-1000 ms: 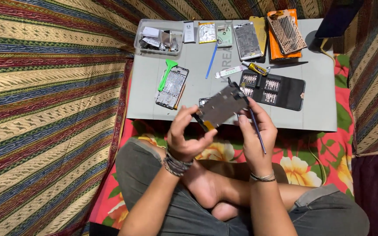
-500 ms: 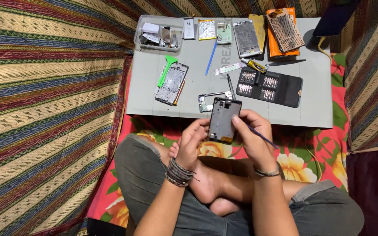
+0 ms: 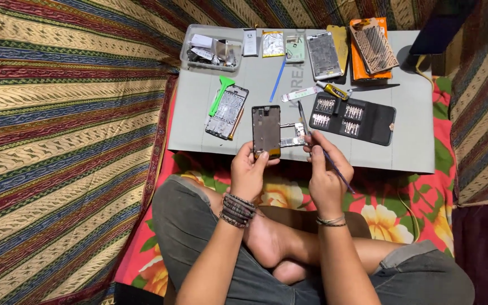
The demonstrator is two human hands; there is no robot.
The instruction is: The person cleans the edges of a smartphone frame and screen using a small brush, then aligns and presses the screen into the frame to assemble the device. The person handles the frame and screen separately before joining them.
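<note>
My left hand (image 3: 249, 171) holds a dark phone frame (image 3: 266, 130) upright by its lower end, over the near edge of the grey work mat (image 3: 199, 118). My right hand (image 3: 323, 175) grips a thin blue-handled tool (image 3: 318, 147), its tip pointing up beside the frame's right side. A small metal phone part (image 3: 293, 135) lies on the mat between the frame and the tool. An opened phone body (image 3: 227, 112) with a green pry tool (image 3: 219, 93) lies left of the frame.
A black screwdriver bit case (image 3: 352, 117) lies open to the right. At the back sit a clear parts tray (image 3: 210, 48), another phone frame (image 3: 324, 55), an orange pad (image 3: 371, 48) and a blue pry stick (image 3: 278, 86). Striped cloth surrounds the mat; my crossed legs are below.
The phone frame has turned from tilted to upright and moved up and left over the mat edge. My right hand has lifted the tool beside it.
</note>
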